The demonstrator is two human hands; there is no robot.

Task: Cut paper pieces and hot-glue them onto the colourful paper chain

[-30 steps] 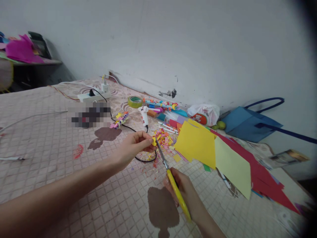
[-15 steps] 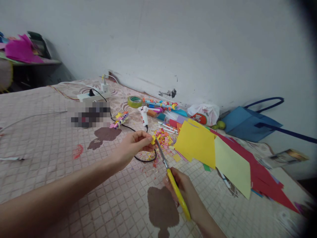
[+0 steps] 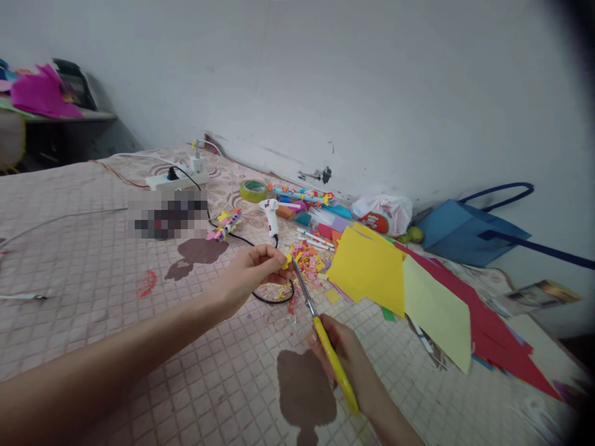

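My left hand [image 3: 260, 266] pinches a small yellow paper piece [image 3: 287, 261] between thumb and fingers. In my right hand [image 3: 341, 347] is a pair of scissors [image 3: 332, 356] with yellow handles, its fingers wrapped round them. The scissor blades point up and left, with their tips right beside the yellow piece; whether they touch it I cannot tell. Just beyond the tips lies a heap of tiny coloured paper scraps [image 3: 307, 257]. A white glue gun [image 3: 269, 217] stands behind my left hand, its black cord looping under that hand.
Yellow sheets [image 3: 372, 266], a pale green sheet [image 3: 437, 310] and red sheets [image 3: 493, 328] lie at the right. Farther back are a tape roll [image 3: 253, 190], a decorated stick [image 3: 227, 226], a power strip [image 3: 170, 178] and a blue bag [image 3: 465, 232]. A wall [image 3: 297, 80] borders the back.
Almost nothing differs. Both hands keep their places, with the scissor tips still beside the yellow piece; the view shifts very slightly.
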